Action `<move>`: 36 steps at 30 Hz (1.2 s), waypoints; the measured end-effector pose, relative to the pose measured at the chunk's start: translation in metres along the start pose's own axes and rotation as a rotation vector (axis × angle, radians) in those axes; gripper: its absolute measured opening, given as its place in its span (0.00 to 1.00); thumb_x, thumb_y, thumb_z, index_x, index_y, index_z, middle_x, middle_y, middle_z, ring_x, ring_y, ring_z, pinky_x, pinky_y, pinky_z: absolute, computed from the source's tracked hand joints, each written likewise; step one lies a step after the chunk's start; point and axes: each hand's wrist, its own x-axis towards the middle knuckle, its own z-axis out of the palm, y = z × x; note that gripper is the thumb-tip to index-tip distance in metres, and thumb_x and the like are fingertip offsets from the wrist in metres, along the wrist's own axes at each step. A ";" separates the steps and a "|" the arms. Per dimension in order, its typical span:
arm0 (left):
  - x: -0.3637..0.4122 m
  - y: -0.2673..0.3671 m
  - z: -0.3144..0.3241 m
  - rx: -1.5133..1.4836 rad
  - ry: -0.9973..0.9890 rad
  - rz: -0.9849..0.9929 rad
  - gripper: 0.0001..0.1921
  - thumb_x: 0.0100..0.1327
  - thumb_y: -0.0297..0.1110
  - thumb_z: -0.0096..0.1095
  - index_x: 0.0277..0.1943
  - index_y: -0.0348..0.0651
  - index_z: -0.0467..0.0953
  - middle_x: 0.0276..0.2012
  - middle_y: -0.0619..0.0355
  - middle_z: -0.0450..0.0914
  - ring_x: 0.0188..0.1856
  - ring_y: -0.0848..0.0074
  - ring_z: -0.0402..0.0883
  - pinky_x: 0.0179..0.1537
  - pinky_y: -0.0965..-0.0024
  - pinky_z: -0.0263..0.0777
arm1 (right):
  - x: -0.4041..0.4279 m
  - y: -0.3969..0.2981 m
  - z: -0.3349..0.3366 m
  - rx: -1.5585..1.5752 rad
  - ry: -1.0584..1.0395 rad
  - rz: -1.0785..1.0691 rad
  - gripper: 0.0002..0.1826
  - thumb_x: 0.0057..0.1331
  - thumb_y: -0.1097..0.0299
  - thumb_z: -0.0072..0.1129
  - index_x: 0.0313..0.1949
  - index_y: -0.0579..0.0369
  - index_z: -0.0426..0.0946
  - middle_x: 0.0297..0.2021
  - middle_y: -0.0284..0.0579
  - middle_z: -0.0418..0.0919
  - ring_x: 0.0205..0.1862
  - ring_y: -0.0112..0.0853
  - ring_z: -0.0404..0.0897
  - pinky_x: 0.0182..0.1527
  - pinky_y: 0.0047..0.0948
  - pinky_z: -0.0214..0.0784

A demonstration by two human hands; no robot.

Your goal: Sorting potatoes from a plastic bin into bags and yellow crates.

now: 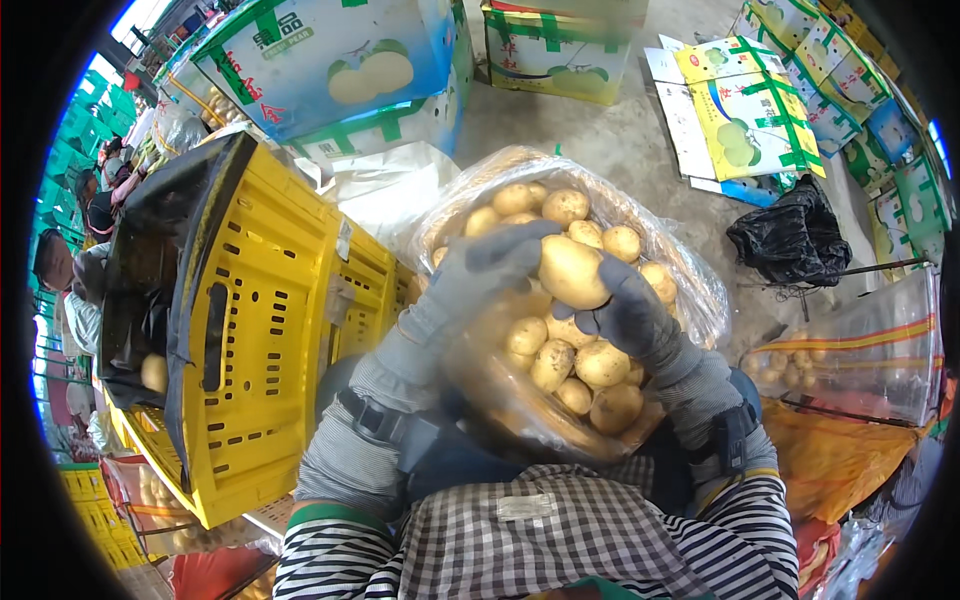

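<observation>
A large, smooth potato (pixel 574 271) is held above a plastic-lined bag (pixel 694 277) full of potatoes. My gloved right hand (pixel 637 307) grips it from its lower right side, thumb up and fingers beneath. My gloved left hand (pixel 499 259) is at the potato's left side, fingers stretched out; whether it bears any of the weight is unclear. Several potatoes, some with dark specks of soil, such as a speckled potato (pixel 553 365), lie heaped below the hands. At the left a yellow plastic crate (pixel 255 322) with a black lining holds a single visible potato (pixel 154 373).
Printed fruit cartons (pixel 360 67) stand ahead, and a flattened carton (pixel 750 120) lies on the floor ahead right. A black plastic bag (pixel 791 232) and a clear sack with potatoes (pixel 862 352) are at the right. People are at the far left, one person (pixel 56 259) near the crate.
</observation>
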 end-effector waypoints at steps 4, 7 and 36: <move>0.002 -0.006 0.003 -0.490 -0.172 -0.084 0.23 0.68 0.33 0.64 0.64 0.36 0.73 0.57 0.53 0.79 0.58 0.72 0.78 0.59 0.70 0.75 | 0.003 0.014 -0.009 0.675 -0.097 0.212 0.37 0.71 0.38 0.47 0.65 0.59 0.66 0.47 0.44 0.79 0.42 0.29 0.79 0.43 0.24 0.73; 0.011 -0.023 -0.001 -0.029 -0.135 0.158 0.21 0.70 0.35 0.63 0.62 0.37 0.75 0.57 0.53 0.79 0.57 0.73 0.79 0.59 0.70 0.74 | -0.001 0.011 -0.013 0.272 -0.260 -0.165 0.28 0.76 0.47 0.45 0.64 0.56 0.67 0.52 0.43 0.79 0.49 0.32 0.79 0.48 0.29 0.75; 0.026 -0.050 -0.058 -0.558 0.505 0.143 0.16 0.69 0.36 0.65 0.54 0.36 0.79 0.47 0.54 0.83 0.45 0.71 0.83 0.47 0.72 0.78 | 0.010 0.076 -0.049 -0.806 0.135 -0.120 0.25 0.66 0.68 0.63 0.62 0.55 0.73 0.41 0.47 0.81 0.42 0.29 0.78 0.48 0.29 0.73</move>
